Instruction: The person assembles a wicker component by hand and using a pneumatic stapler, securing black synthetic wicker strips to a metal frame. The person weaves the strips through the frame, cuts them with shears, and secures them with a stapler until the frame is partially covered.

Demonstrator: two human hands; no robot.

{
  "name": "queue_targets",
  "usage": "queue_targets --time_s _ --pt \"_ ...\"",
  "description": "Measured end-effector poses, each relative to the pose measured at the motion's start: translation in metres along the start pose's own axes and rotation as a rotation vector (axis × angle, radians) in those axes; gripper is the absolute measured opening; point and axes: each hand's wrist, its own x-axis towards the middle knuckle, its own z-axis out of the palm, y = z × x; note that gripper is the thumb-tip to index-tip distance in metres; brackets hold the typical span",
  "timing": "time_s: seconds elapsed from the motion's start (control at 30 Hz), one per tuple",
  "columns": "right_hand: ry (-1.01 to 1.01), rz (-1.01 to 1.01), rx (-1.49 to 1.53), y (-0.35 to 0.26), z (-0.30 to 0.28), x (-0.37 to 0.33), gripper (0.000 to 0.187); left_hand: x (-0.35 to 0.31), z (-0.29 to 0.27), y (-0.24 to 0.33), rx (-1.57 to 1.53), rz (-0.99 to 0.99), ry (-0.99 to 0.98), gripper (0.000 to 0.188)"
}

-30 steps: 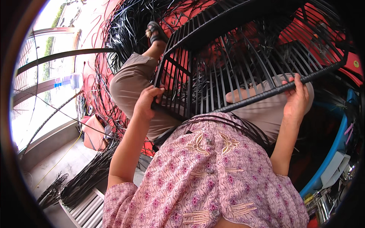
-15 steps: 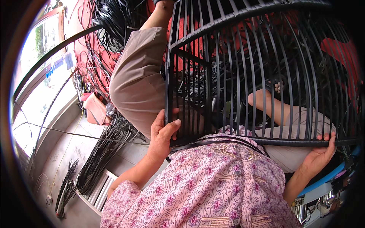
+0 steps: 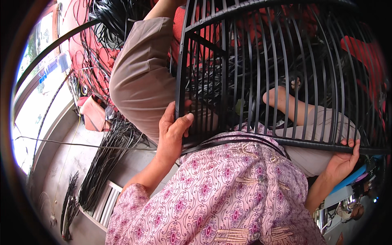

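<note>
The left hand (image 3: 173,130) curls around the upright side bar of a black woven-strand chair frame (image 3: 286,73). The right hand (image 3: 342,160) grips its lower rail, thumb over. Held at both edges, the frame stands steady across the person's lap.

We take this for a small craft workshop, the kind where furniture frames get woven with synthetic cord. Work happens seated at floor level. A big black frame of curved ribs (image 3: 286,69) fills the upper view, its lower rail already wrapped in dark cord. Bundles of black strands (image 3: 104,163) lie on the bare concrete floor (image 3: 61,171), with a smaller bunch (image 3: 69,208) further off. Red frames and tangled wire (image 3: 87,49) pile up at the upper left. Daylight comes in from an open side at left. Metal odds and ends (image 3: 347,204) clutter the lower right, too blurred to identify.
</note>
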Motion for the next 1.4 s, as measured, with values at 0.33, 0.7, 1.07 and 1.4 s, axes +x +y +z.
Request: queue_targets --time_s 0.33,0.7,1.07,1.4 --pt "0.102 -0.06 -0.049 0.007 0.0 0.008 0.015 0.042 -0.019 0.017 -0.527 0.027 -0.422 0.068" --pt "-0.033 -0.067 -0.032 0.0 0.014 0.025 0.029 0.04 -0.04 -0.005 -0.931 0.2 -0.504 0.062" --pt "0.01 -0.06 -0.045 0.003 0.005 0.027 0.033 0.028 -0.038 -0.012 -0.74 0.22 -0.454 0.048" --pt "-0.061 -0.029 -0.038 0.003 -0.003 0.027 0.039 0.026 -0.026 -0.003 -0.751 0.048 -0.365 0.032"
